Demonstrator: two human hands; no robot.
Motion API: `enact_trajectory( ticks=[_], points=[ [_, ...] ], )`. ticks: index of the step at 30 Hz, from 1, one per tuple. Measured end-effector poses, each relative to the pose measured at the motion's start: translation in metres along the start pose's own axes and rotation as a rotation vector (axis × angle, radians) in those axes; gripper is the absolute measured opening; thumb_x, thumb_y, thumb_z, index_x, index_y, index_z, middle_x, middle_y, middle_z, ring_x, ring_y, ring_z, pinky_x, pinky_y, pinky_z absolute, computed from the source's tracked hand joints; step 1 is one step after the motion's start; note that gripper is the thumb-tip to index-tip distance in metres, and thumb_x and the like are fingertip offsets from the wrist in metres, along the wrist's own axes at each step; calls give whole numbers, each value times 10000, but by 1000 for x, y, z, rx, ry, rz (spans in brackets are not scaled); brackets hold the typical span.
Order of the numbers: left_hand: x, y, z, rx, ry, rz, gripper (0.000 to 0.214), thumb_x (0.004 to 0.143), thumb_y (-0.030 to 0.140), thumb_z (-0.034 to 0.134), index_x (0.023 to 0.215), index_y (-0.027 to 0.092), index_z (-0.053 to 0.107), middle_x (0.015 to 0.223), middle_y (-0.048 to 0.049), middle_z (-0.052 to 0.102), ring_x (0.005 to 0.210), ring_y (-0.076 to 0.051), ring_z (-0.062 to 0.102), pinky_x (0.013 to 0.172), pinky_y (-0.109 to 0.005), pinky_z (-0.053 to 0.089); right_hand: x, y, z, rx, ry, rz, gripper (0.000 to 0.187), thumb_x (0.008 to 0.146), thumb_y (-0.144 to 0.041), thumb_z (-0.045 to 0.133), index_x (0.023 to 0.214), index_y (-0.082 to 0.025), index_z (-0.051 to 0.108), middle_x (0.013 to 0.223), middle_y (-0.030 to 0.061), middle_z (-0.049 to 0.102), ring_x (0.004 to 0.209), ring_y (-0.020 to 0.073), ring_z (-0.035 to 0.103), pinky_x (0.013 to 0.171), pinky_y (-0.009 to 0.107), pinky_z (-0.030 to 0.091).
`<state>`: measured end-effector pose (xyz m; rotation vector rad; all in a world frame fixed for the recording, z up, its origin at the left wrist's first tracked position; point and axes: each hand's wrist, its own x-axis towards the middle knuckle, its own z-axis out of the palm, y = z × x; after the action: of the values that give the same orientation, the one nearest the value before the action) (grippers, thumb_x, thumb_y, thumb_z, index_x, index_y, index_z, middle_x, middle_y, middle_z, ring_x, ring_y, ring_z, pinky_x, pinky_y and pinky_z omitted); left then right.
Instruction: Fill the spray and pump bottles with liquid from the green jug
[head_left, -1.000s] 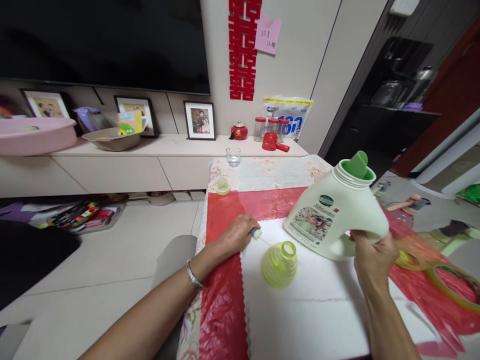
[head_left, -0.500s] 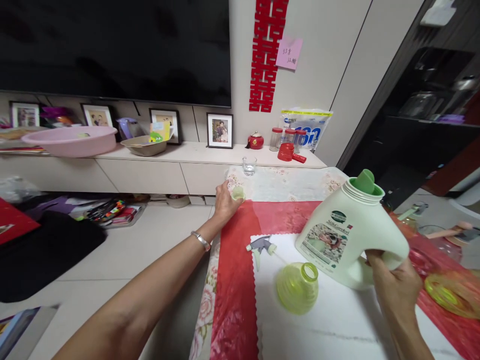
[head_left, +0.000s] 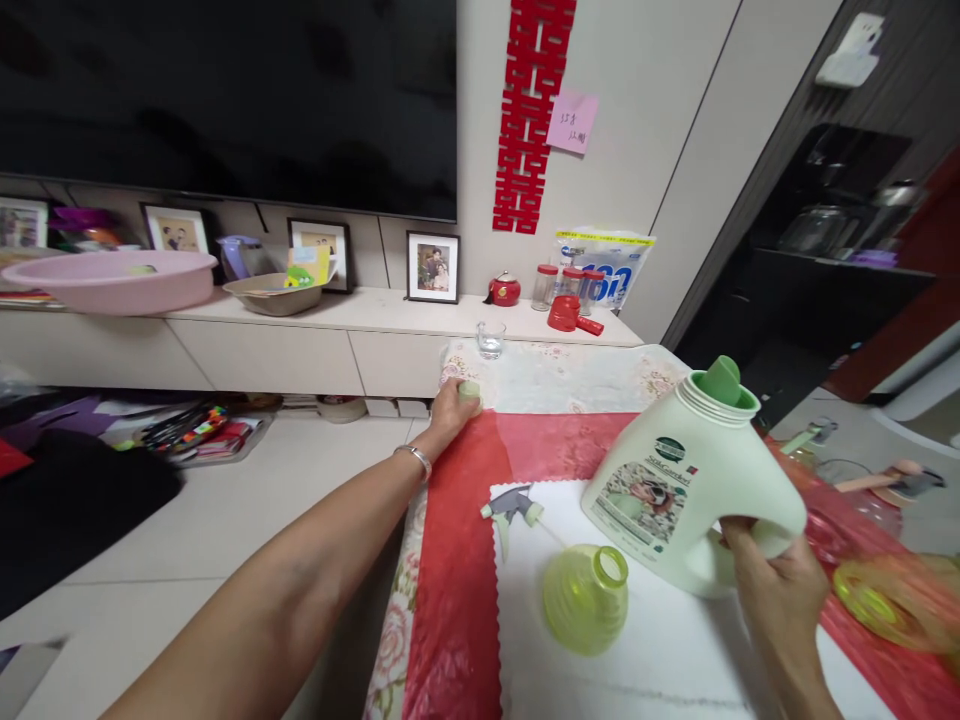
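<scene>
My right hand (head_left: 780,590) grips the handle of a pale green detergent jug (head_left: 660,490), whose mouth is uncapped and shows a green spout. The jug leans slightly over the white cloth. At the far left edge of the table, my left hand (head_left: 452,408) is closed around a small pale green cap (head_left: 469,392). In front of the jug a yellow-green spray bottle body (head_left: 585,600) lies tilted, its neck open. Its grey trigger sprayer (head_left: 513,508) rests beside it on the cloth, with the tube pointing toward the bottle.
A clear glass cup (head_left: 491,340) stands just beyond my left hand. On the right are a yellow bowl-like vessel (head_left: 892,600) and more spray bottles. Behind the table, a low cabinet (head_left: 405,355) holds a pink basin (head_left: 112,280), a red ladle (head_left: 574,316) and jars.
The view has shifted slightly, so everything sits a little lower and to the left. Both hands keep their holds on the cap and the jug.
</scene>
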<state>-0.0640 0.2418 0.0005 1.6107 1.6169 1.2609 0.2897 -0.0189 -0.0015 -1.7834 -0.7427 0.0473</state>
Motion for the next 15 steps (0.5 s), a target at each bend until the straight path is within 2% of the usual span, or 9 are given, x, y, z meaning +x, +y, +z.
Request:
enact_trajectory(
  ticks=[3, 6, 7, 9, 11, 13, 15],
  points=[
    [-3, 37, 5, -196, 16, 45, 368, 713, 256, 700, 1060, 192, 596, 1024, -45, 719, 990, -233, 683, 891, -361, 536, 0, 1, 1, 30, -13, -9, 747, 608, -716, 640, 1014, -89, 655, 868, 71, 622, 782, 193, 574, 685, 251, 417],
    [-16, 103, 10, -394, -46, 145, 406, 755, 344, 707, 1114, 185, 602, 1082, -55, 730, 984, -203, 701, 889, -335, 553, 1, 3, 2, 51, -25, -18, 747, 620, -728, 645, 988, -78, 640, 860, 78, 621, 775, 193, 586, 677, 242, 436],
    [-24, 129, 10, -475, -86, 205, 429, 751, 377, 727, 1123, 196, 611, 1096, -50, 735, 991, -196, 703, 902, -332, 553, 1, 3, 3, 59, -29, -21, 745, 625, -729, 646, 989, -78, 635, 865, 79, 622, 779, 194, 591, 679, 241, 443],
    [-42, 176, 10, -763, -249, 372, 485, 729, 377, 779, 1143, 185, 614, 1127, -80, 734, 1022, -213, 702, 942, -374, 543, 1, 4, 3, 77, -40, -28, 750, 639, -730, 646, 1012, -79, 628, 885, 80, 625, 788, 194, 599, 683, 238, 456],
    [-62, 215, 10, -885, -377, 465, 479, 735, 361, 792, 1142, 188, 607, 1143, -85, 727, 1038, -209, 698, 968, -388, 533, 0, 4, 3, 95, -54, -36, 757, 656, -730, 642, 1040, -77, 623, 902, 82, 626, 787, 188, 600, 678, 236, 464],
    [-78, 240, 14, -901, -453, 509, 446, 750, 339, 794, 1128, 193, 608, 1131, -86, 724, 1047, -213, 693, 966, -401, 532, 0, 3, 3, 107, -61, -45, 746, 669, -720, 648, 1042, -75, 620, 897, 82, 622, 776, 177, 591, 673, 230, 465],
    [-89, 255, 21, -890, -508, 538, 427, 762, 319, 789, 1127, 190, 609, 1119, -95, 722, 1055, -231, 689, 944, -413, 541, 0, 2, 3, 116, -65, -52, 730, 675, -712, 654, 1027, -73, 617, 878, 82, 616, 765, 168, 580, 668, 224, 462]
  ],
)
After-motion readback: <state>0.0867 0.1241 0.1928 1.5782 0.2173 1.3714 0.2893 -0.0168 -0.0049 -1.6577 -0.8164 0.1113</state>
